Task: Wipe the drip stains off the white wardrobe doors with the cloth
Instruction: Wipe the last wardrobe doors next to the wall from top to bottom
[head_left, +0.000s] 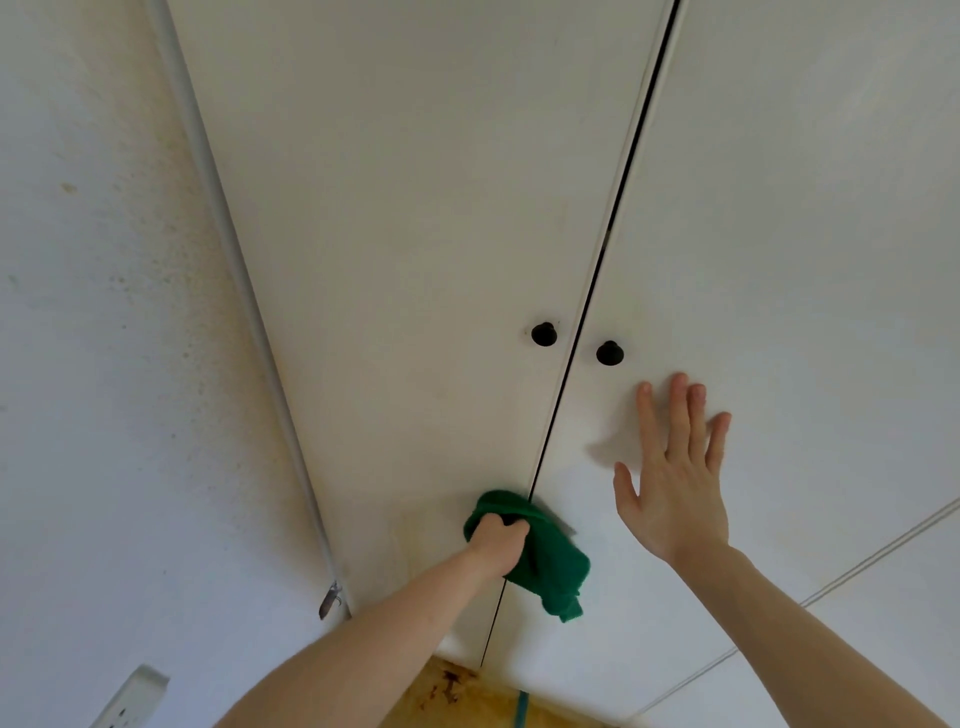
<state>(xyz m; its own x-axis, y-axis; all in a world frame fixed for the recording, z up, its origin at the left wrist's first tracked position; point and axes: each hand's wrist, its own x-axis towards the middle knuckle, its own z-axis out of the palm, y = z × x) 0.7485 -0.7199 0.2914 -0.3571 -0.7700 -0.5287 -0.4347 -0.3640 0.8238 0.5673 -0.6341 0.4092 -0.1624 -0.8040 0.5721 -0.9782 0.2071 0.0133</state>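
Forearms: two bare forearms enter from the bottom edge, nearest the camera, both reaching up to the wardrobe.
Left hand (497, 546): fingers curled tight round a bunched green cloth (545, 556), pressing it on the wardrobe.
Right hand (675, 483): flat on the right door (779, 260), fingers straight and slightly spread, pointing up, thumb out to the left; it holds nothing.
Cloth position: low on the doors, lying across the dark gap (613, 208) between them, below both knobs and left of the right hand.
Cloth axis: long axis runs from upper left to lower right; a loose corner hangs down at the lower right end.
Cloth look: deep green, soft, crumpled into folds; one only.
Doors: two, white, plain and flat; the left door (415, 208) looks a little creamier than the right.
Stains: faint yellowish marks show on the left door just left of the cloth.
Knobs: two, round and black, the left knob (544, 333) and the right knob (609, 353), one on each side of the gap.
Wall (104, 364): white, speckled with yellowish spots, left of the wardrobe.
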